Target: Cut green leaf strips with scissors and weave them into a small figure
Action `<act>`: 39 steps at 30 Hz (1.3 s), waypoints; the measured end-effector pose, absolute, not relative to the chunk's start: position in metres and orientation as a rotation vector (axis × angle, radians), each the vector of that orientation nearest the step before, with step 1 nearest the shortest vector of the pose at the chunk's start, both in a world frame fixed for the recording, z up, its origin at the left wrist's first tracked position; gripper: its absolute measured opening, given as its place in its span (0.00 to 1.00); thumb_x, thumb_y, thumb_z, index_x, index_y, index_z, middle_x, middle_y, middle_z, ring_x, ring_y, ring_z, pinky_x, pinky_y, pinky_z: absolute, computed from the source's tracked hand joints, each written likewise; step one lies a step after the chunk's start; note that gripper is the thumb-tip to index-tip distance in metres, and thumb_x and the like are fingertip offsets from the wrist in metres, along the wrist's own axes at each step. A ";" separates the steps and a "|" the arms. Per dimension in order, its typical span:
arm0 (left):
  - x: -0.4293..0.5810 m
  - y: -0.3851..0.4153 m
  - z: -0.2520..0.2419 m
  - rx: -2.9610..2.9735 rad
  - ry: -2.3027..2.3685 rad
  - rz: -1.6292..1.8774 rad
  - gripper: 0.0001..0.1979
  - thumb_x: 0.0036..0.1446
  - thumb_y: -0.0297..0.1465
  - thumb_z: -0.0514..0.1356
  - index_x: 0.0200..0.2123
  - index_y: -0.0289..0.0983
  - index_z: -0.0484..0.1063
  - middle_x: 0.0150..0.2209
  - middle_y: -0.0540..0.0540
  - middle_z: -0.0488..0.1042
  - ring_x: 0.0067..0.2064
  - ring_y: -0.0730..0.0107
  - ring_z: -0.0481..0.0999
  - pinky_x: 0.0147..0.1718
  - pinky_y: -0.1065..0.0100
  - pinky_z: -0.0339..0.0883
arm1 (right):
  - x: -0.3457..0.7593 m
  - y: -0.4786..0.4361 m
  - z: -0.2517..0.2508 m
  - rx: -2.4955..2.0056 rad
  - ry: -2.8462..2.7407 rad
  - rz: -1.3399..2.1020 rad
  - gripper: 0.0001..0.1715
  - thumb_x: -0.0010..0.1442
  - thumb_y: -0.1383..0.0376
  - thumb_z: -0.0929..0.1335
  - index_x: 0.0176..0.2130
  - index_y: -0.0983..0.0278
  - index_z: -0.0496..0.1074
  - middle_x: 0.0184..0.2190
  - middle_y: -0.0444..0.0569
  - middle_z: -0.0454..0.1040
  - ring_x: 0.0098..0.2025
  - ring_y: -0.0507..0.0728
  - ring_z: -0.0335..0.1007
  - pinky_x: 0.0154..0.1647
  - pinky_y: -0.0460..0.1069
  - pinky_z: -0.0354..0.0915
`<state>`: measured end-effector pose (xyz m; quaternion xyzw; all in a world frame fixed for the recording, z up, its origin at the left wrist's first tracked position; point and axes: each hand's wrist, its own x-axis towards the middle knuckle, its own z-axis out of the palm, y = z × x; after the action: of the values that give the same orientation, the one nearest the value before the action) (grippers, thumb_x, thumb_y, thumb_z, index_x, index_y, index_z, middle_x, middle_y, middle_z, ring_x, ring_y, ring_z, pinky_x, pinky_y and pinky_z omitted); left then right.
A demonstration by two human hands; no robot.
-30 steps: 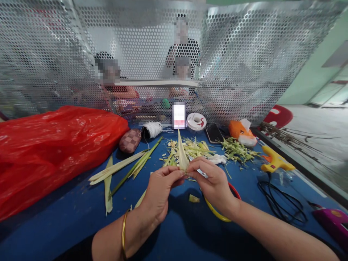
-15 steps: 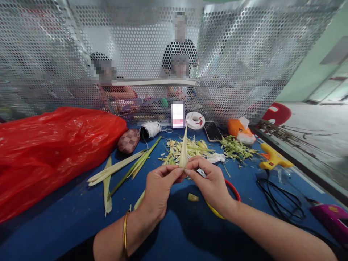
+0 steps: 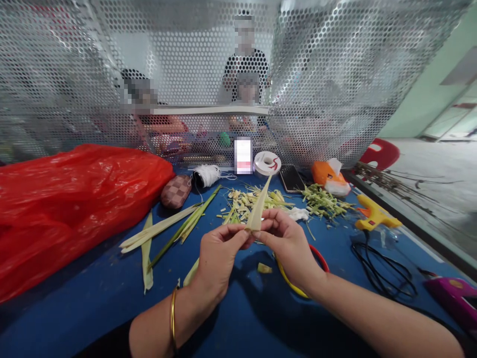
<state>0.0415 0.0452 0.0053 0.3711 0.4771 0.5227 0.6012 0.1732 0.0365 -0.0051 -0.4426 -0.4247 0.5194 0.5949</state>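
Note:
A pale, pointed leaf piece (image 3: 256,211) stands upright between my hands, its tip leaning right. My left hand (image 3: 219,256) pinches its base from the left, thumb against fingers. From the right, my right hand (image 3: 288,248) pinches the same base between thumb and fingers. Below my right hand lie red and yellow rings (image 3: 292,287), partly covered by it; they look like scissor handles. A small cut leaf bit (image 3: 264,268) rests on the blue table (image 3: 238,323). Behind the hands is a pile of leaf scraps (image 3: 238,201).
Left: red plastic bag (image 3: 74,214), checkered pouch (image 3: 176,191), white thread (image 3: 206,175), long leaf strips (image 3: 160,229). Back: lit phone (image 3: 243,155), ribbon roll (image 3: 267,163), dark phone (image 3: 291,178), tissue pack (image 3: 330,176). Right: yellow glue gun (image 3: 378,214) with black cord, purple device (image 3: 452,298). People sit and stand behind perforated sheeting.
The leaf piece's tip has tilted to the right and its broad side shows more. My right hand's fingers have shifted slightly around the base. Both hands still pinch it.

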 end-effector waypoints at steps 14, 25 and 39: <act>0.046 0.039 -0.003 0.516 0.937 1.091 0.09 0.43 0.26 0.71 0.30 0.32 0.79 0.32 0.44 0.81 0.33 0.72 0.79 0.37 0.74 0.73 | 0.169 0.037 -0.012 -1.041 -0.885 1.164 0.17 0.43 0.66 0.77 0.34 0.63 0.71 0.26 0.40 0.74 0.29 0.50 0.68 0.33 0.46 0.65; 0.045 0.036 -0.004 0.457 0.965 1.074 0.02 0.50 0.25 0.66 0.27 0.34 0.79 0.31 0.46 0.81 0.33 0.73 0.79 0.35 0.74 0.73 | 0.163 0.034 -0.023 -1.149 -1.000 1.013 0.13 0.48 0.65 0.74 0.34 0.63 0.70 0.28 0.43 0.74 0.32 0.53 0.69 0.36 0.49 0.66; 0.044 0.044 0.005 0.745 1.164 1.074 0.05 0.44 0.27 0.69 0.27 0.31 0.79 0.23 0.44 0.79 0.24 0.73 0.77 0.25 0.75 0.70 | 0.174 0.040 -0.004 -1.079 -1.042 1.271 0.13 0.47 0.59 0.75 0.31 0.65 0.76 0.28 0.45 0.76 0.31 0.54 0.70 0.35 0.50 0.66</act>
<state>0.0437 0.0443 0.0046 0.3270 0.5103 0.4710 0.6409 0.1745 0.0399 -0.0043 -0.4568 -0.4411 0.5380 0.5543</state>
